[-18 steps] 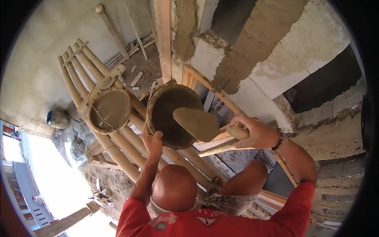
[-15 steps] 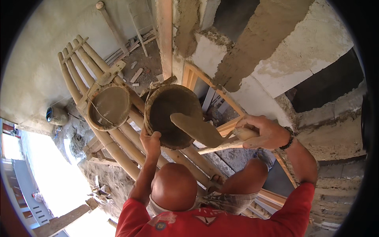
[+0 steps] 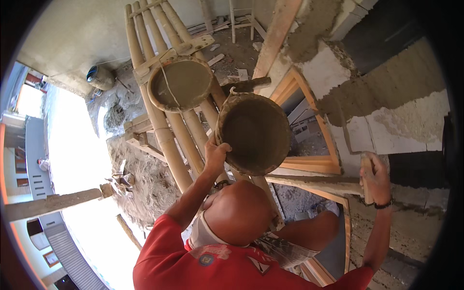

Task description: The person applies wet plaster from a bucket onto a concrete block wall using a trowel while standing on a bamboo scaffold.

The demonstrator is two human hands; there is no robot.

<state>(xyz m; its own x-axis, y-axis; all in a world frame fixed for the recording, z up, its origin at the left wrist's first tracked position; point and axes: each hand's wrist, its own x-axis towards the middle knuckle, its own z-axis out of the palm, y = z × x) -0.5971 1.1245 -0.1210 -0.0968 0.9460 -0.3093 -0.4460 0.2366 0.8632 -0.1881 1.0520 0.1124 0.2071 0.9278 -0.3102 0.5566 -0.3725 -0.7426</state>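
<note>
My left hand (image 3: 217,153) grips the near-left rim of a mortar-caked bucket (image 3: 278,162), its mouth tilted up toward me and grey-brown mortar inside. Off to the right, my right hand (image 3: 378,180) is closed around the pale handle of a trowel (image 3: 368,181). The trowel's thin blade lies close to the wall, nearly edge-on; whether it touches cannot be told. Around it the wall (image 3: 406,128) shows white block partly coated with wet and drier mortar.
A second bucket (image 3: 181,84) of wet, soupy mix stands on a bamboo-pole platform (image 3: 166,140). Wooden window frames (image 3: 325,123) sit beside the wall. Farther off are a dark drum (image 3: 101,77), a sand heap (image 3: 137,181) and rubble on the ground.
My right hand has swung right with the trowel, from over the bucket to the wall. The mortar load visible on its blade earlier no longer shows. My left hand still holds the bucket.
</note>
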